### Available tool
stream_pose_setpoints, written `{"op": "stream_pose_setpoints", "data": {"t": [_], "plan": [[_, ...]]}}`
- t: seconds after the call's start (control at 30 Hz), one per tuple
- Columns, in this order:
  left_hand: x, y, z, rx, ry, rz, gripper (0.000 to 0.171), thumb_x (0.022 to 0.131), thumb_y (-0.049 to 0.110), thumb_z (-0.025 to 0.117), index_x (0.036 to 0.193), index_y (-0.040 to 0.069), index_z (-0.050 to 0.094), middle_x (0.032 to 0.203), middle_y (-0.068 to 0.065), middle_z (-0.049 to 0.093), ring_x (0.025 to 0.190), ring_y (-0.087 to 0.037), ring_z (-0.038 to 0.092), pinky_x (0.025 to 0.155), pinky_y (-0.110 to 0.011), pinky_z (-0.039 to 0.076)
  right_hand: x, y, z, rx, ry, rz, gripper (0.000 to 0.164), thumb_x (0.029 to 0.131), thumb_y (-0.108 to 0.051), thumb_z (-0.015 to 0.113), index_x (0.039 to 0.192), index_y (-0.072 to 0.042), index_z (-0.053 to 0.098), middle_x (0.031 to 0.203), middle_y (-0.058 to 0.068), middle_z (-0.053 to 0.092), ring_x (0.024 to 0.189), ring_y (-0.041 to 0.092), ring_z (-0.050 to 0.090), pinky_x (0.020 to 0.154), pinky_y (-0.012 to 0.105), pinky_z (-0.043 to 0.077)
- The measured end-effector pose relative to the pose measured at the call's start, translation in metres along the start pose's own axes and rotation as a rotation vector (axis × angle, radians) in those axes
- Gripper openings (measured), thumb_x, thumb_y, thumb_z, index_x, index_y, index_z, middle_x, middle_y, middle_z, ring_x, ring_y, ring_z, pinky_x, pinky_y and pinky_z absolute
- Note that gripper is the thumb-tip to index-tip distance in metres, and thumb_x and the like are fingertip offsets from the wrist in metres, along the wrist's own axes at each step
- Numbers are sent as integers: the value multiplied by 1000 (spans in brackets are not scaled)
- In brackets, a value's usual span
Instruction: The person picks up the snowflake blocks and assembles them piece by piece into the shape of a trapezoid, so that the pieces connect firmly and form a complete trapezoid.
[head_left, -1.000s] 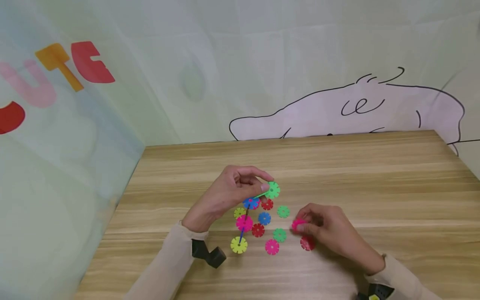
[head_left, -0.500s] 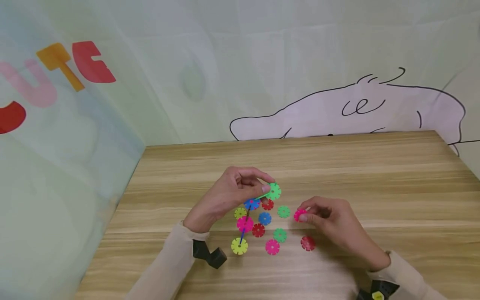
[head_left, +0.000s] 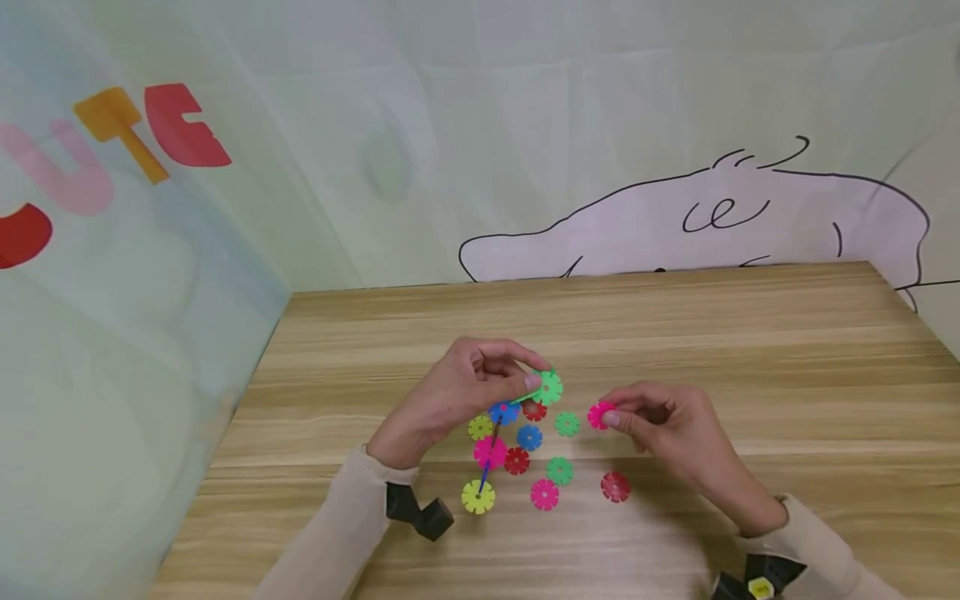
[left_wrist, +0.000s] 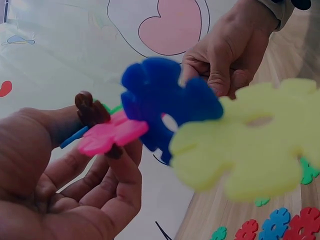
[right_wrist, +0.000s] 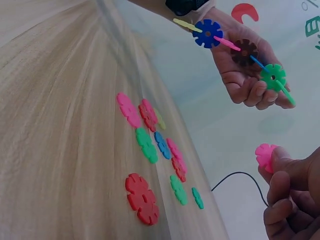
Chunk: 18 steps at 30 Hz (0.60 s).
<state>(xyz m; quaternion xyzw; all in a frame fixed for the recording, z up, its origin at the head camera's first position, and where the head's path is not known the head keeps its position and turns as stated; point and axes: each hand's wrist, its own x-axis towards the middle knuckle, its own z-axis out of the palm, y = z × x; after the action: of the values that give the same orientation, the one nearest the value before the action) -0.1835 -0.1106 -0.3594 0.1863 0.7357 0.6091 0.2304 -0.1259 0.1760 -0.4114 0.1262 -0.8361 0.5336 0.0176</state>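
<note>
My left hand (head_left: pixel 457 396) pinches the green end of a chain of notched plastic snowflake discs, held above the table. In the right wrist view the chain slants from a yellow disc (right_wrist: pixel 186 24) through a dark blue disc (right_wrist: pixel 202 38), a pink, a brown (right_wrist: pixel 241 59) and a blue one to green discs (right_wrist: pixel 278 71), each slotted crosswise into its neighbour. A single pink disc (head_left: pixel 598 414) is pinched between thumb and fingers of my right hand (head_left: pixel 678 429). It is held up to the right of the chain's green end, apart from it.
Loose discs lie flat on the wood-grain table (head_left: pixel 712 333) below the hands: red (head_left: pixel 615 487), pink (head_left: pixel 544 494), green (head_left: pixel 559 471), blue (head_left: pixel 529 437), yellow (head_left: pixel 480 427) and several others. A printed cloth backdrop (head_left: pixel 375 125) hangs behind the table.
My right hand has lifted the pink disc up and away from the red disc on the table. The left hand with the chain has sunk very slightly.
</note>
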Motion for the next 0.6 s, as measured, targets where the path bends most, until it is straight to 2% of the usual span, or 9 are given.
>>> {"op": "stream_pose_setpoints", "data": {"t": [0.17,0.4,0.5,0.6], "plan": [[0,-2,2,-10,-9,-1,22,100,18,76,121,14,79,92,-2,78,82,-17,69,77,-28,56,1,-3,0,10,25,-23,11,93,-10,84,104,-11,83,78,11,75,54,10,57,47,24,46],[1,-3,3,-9,-12,16,21,100,17,75,120,12,79,91,-1,78,81,-16,69,76,-27,57,3,-4,-1,40,47,-102,14,92,-4,82,105,-11,83,83,-4,79,53,13,57,45,25,46],[1,-3,3,-23,-22,14,21,100,17,75,120,11,79,91,-2,79,81,-17,71,79,-29,58,4,-5,-2,52,57,-133,15,92,-3,82,105,-11,84,83,-5,79,54,12,55,44,26,43],[2,-3,4,-53,-40,14,22,101,15,73,122,9,77,90,-2,80,82,-17,75,85,-33,62,7,-8,-2,70,64,-156,15,92,-1,81,104,-10,83,83,-12,78,54,12,55,45,27,43]]}}
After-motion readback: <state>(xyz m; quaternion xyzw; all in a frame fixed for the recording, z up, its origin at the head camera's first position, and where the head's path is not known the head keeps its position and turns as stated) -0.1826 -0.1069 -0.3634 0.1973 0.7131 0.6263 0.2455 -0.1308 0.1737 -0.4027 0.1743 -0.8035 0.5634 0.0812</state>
